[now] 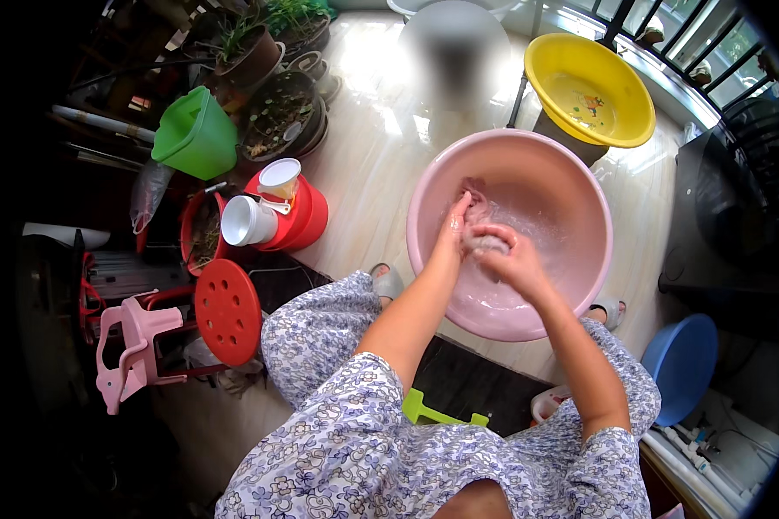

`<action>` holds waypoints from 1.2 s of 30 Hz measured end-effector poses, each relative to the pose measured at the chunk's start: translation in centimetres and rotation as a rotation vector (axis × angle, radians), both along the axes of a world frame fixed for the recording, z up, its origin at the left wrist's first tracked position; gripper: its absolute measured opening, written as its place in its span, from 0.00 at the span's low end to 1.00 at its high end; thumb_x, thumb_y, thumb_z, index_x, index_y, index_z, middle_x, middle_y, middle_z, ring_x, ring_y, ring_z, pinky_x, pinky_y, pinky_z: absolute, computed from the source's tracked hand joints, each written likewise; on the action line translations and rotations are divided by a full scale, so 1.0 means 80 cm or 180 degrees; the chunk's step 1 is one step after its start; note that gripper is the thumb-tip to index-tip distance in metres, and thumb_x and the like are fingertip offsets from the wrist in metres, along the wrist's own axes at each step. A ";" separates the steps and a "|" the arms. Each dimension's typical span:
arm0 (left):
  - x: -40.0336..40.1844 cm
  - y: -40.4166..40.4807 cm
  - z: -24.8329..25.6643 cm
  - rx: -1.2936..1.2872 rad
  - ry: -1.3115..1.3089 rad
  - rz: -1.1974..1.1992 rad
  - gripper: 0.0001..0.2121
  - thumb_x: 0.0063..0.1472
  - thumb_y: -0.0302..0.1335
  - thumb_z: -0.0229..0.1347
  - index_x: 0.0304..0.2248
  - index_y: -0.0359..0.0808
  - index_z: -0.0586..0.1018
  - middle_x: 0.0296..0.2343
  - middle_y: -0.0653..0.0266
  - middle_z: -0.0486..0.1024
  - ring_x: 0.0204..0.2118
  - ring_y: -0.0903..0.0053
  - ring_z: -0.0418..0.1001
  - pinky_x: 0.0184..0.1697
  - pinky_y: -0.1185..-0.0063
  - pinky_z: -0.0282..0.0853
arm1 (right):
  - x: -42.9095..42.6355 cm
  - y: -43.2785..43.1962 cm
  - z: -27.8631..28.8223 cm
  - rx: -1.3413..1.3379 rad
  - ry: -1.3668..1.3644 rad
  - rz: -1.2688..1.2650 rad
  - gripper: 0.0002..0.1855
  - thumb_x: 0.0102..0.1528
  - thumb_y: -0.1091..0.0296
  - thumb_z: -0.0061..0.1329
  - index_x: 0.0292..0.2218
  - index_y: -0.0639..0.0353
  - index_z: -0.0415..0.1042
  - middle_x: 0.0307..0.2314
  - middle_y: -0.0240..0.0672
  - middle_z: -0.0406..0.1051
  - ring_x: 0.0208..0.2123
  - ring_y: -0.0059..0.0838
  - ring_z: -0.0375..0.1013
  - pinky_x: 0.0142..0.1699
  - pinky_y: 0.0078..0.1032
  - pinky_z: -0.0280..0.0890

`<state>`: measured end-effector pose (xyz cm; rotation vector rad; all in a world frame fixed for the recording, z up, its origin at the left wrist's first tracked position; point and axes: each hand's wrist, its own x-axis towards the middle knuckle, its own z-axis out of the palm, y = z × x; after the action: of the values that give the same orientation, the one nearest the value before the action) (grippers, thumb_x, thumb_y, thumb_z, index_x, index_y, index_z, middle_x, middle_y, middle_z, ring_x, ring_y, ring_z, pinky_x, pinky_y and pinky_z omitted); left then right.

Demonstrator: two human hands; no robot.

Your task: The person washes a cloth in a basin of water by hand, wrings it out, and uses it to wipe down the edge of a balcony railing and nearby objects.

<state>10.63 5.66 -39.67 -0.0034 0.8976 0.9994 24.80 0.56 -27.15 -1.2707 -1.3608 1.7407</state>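
Observation:
A large pink plastic basin (509,139) with shallow water in it stands on the floor between my feet. Over its left part, my left hand (456,224) holds a wet pinkish cloth (477,198), whose loose end lies up the basin's inner wall. Pressed against that hand, my right hand (513,256) curls its fingers round a pale, wet bunch (487,244). Motion blurs this bunch, and I cannot tell whether it is part of the same cloth. Ripples and droplets show in the water beside my hands.
A yellow basin (587,55) stands beyond the pink one. To the left are a red bucket (311,211) with white containers on it, a green bin (198,139), plant pots (282,117), a red stool (227,311) and a pink plastic stool (143,344). A blue basin (681,370) leans at right.

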 end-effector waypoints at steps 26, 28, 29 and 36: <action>0.003 -0.030 0.033 -0.0102 0.1667 -0.0221 0.35 0.52 0.34 0.50 0.58 0.48 0.47 0.57 0.62 0.44 0.60 0.63 0.38 0.56 0.54 0.31 | 0.046 0.016 -0.155 0.1617 -0.3511 0.0658 0.24 0.44 0.63 0.51 0.44 0.56 0.66 0.50 0.45 0.54 0.50 0.51 0.54 0.52 0.42 0.54; 0.016 -0.024 0.051 -0.0141 0.1483 -0.0195 0.33 0.52 0.36 0.50 0.57 0.48 0.49 0.57 0.62 0.47 0.59 0.63 0.41 0.56 0.54 0.34 | 0.059 0.035 -0.155 0.1497 -0.3297 0.0877 0.23 0.41 0.69 0.52 0.42 0.57 0.66 0.50 0.45 0.53 0.50 0.51 0.54 0.51 0.38 0.57; 0.026 -0.019 0.057 -0.0187 0.1308 -0.0186 0.32 0.53 0.37 0.50 0.56 0.48 0.51 0.56 0.61 0.49 0.58 0.63 0.44 0.55 0.54 0.36 | 0.065 0.047 -0.164 0.1522 -0.2877 0.0436 0.22 0.40 0.73 0.49 0.41 0.57 0.67 0.45 0.45 0.58 0.45 0.46 0.59 0.46 0.35 0.59; 0.021 -0.001 0.025 0.0419 -0.0216 0.0407 0.17 0.54 0.37 0.52 0.41 0.39 0.69 0.32 0.66 0.72 0.35 0.73 0.70 0.38 0.76 0.68 | -0.002 0.002 -0.006 0.0391 -0.0139 -0.0120 0.20 0.39 0.80 0.42 0.37 0.58 0.71 0.31 0.33 0.66 0.25 0.21 0.68 0.22 0.19 0.62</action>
<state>12.29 5.59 -37.65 0.0165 0.7759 1.1696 24.63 0.71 -27.67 -1.2648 -1.4361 1.5872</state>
